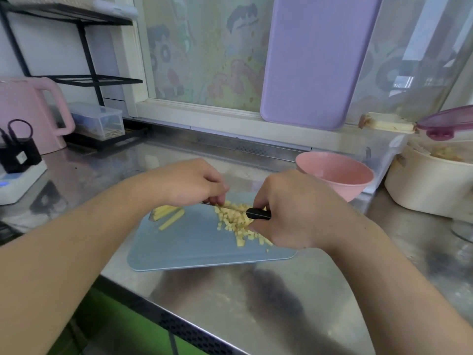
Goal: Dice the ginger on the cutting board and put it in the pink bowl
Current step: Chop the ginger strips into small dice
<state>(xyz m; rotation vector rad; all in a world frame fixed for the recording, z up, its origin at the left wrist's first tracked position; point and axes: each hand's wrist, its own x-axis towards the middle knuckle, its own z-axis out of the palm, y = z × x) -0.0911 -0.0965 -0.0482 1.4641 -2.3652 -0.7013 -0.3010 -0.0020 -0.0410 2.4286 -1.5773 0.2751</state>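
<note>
I am gripping the knife (257,213) in my right hand (291,213) over pale yellow ginger cubes (236,224) on the cutting board (194,244); my left hand (190,184) is pinching ginger strips (169,213). The pink bowl (335,175) is holding nothing.

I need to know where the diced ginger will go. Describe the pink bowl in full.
The round pink bowl, smooth and matte like plastic or glazed ceramic, stands upright on the steel counter behind the right corner of the blue cutting board. Its walls taper toward the base. What shows of the inside holds no ginger. A clear plastic container stands close behind it. The right hand hides its lower left edge; neither hand visibly touches it.
</note>
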